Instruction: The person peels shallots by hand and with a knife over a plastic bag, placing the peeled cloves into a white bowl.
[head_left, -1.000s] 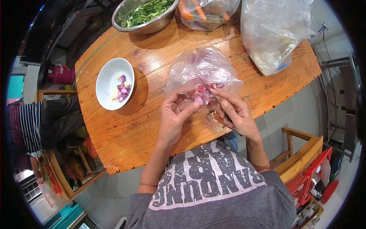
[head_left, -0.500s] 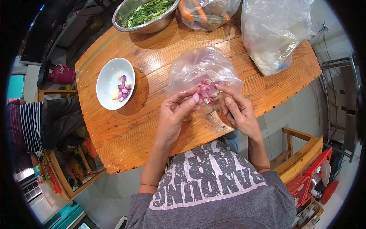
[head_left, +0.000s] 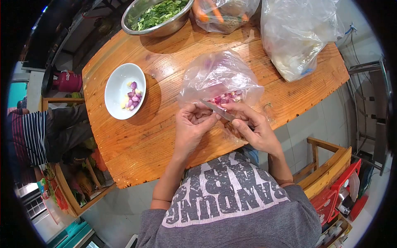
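My right hand (head_left: 257,129) grips a small knife (head_left: 216,109), its blade angled up and left across my left fingertips. My left hand (head_left: 191,125) is closed in a pinch close to the blade; the shallot in it is mostly hidden by the fingers. Just beyond both hands lies a clear plastic bag (head_left: 217,76), with reddish shallots and skins (head_left: 229,97) at its near opening. To the left, a white bowl (head_left: 113,93) holds several shallots (head_left: 133,98) and a few pale yellowish cloves.
At the back of the wooden table (head_left: 165,78) stand a steel bowl (head_left: 136,32) of chopped greens, a bag with carrots (head_left: 225,20) and a large plastic bag (head_left: 295,37). A person in a striped shirt (head_left: 33,136) is at the left. A wooden stool (head_left: 326,165) stands to the right.
The knife has come up into view and now lies across my left fingertips. My hands have drawn closer together, and the shallot seen in my left fingers is now mostly covered.
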Tool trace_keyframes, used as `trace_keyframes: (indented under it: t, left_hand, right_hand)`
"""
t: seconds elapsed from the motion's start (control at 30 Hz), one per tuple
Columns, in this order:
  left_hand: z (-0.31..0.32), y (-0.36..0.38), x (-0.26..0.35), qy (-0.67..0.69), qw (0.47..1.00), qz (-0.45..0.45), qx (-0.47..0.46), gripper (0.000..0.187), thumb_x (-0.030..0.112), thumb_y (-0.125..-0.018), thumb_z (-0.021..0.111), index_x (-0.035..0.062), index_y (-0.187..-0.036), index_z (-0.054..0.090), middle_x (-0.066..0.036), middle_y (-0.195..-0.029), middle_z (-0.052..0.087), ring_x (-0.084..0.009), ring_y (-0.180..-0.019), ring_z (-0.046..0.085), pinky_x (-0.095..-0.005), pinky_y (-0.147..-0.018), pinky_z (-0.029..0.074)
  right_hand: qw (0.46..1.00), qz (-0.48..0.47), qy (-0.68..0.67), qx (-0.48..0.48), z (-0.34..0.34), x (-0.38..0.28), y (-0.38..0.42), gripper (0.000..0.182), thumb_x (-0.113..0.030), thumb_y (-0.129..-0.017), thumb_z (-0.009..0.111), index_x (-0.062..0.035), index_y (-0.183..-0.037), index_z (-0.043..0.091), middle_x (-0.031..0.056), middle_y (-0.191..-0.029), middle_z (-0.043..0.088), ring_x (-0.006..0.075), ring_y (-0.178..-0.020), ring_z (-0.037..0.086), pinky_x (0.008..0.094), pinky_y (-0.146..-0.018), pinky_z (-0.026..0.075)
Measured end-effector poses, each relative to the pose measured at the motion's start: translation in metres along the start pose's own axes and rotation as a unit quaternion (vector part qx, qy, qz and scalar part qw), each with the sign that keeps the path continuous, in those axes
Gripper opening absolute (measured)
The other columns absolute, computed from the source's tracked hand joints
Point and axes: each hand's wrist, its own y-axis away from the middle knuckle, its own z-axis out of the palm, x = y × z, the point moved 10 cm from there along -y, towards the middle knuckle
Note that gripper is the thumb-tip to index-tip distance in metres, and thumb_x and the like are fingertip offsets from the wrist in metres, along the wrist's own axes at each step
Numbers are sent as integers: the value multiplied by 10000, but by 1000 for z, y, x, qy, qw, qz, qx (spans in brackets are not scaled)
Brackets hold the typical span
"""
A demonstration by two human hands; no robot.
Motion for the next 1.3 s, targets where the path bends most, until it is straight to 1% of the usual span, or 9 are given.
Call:
trace_keyframes:
  t: [0.37, 0.5, 0.57, 0.7, 0.8, 0.9, 1.1, 1.2, 1.3]
  left_hand:
    - [4, -1, -3, -33, 999, 12, -37, 165, -85, -764, 665, -47, -907, 591, -96, -903, 637, -144, -855, 640, -232, -768, 541]
    - [16, 6, 4, -47, 998, -7, -42, 182, -56, -769, 671, -39, -940, 612, -89, -899, 641, -125, -845, 637, -226, -736, 541]
    - [19, 17, 33, -173, 984, 9, -41, 210, -22, -769, 680, -24, -970, 621, -75, -877, 647, -116, -818, 637, -220, -711, 537]
    - [-20, 37, 100, -373, 919, 112, 69, 234, 36, -762, 692, 2, -988, 642, -53, -814, 655, -94, -727, 622, -214, -627, 510]
    - [-83, 43, 143, -507, 811, 147, 253, 155, 53, -763, 684, 29, -916, 673, -53, -808, 660, -110, -686, 617, -234, -576, 481]
    - [-118, 30, 152, -635, 691, 191, 287, 115, 60, -764, 673, 39, -876, 685, -50, -814, 662, -159, -716, 621, -256, -574, 476]
    - [-121, 27, 144, -622, 688, 224, 299, 131, 4, -778, 611, 34, -882, 685, -76, -945, 662, -188, -811, 624, -269, -623, 488]
    - [-76, 33, 155, -518, 771, 275, 248, 175, -40, -784, 567, 38, -889, 684, -90, -1012, 647, -173, -831, 626, -273, -641, 498]
    - [0, 32, 142, -403, 859, 307, 67, 212, -55, -783, 539, 33, -930, 663, -97, -982, 639, -167, -832, 635, -299, -660, 509]
  right_hand:
    - [996, -69, 11, 53, -3, 5, -2, 302, -131, -931, 527, -34, -1215, 492, 29, -775, 592, 71, -717, 571, 224, -629, 457]
    - [999, -6, 26, 38, -5, 7, -3, 317, -122, -932, 516, -33, -1234, 479, 53, -784, 599, 84, -682, 574, 246, -619, 469]
    - [996, 8, 75, 36, -8, -3, -3, 328, -115, -930, 510, -44, -1248, 471, 64, -803, 611, 103, -663, 584, 261, -616, 477]
    - [967, -44, 248, 49, -12, -34, -6, 337, -97, -913, 511, -88, -1250, 496, 124, -782, 639, 195, -632, 624, 319, -585, 480]
    - [950, -31, 306, 47, -17, -33, -9, 303, -120, -911, 512, -101, -1212, 538, 169, -751, 634, 273, -638, 636, 356, -568, 474]
    - [932, -81, 346, 62, -16, -39, -16, 262, -160, -916, 507, -83, -1158, 574, 197, -726, 617, 327, -664, 630, 386, -576, 473]
    - [932, -116, 336, 75, -20, -64, -26, 246, -193, -923, 505, -25, -1084, 582, 213, -738, 613, 375, -688, 614, 418, -594, 466]
    - [925, -110, 348, 104, -28, -72, -33, 216, -193, -921, 512, -4, -1017, 555, 219, -726, 602, 386, -680, 605, 433, -583, 454]
    - [940, -73, 320, 92, -31, -76, -43, 184, -190, -915, 527, -10, -917, 485, 215, -698, 582, 402, -646, 585, 449, -549, 432]
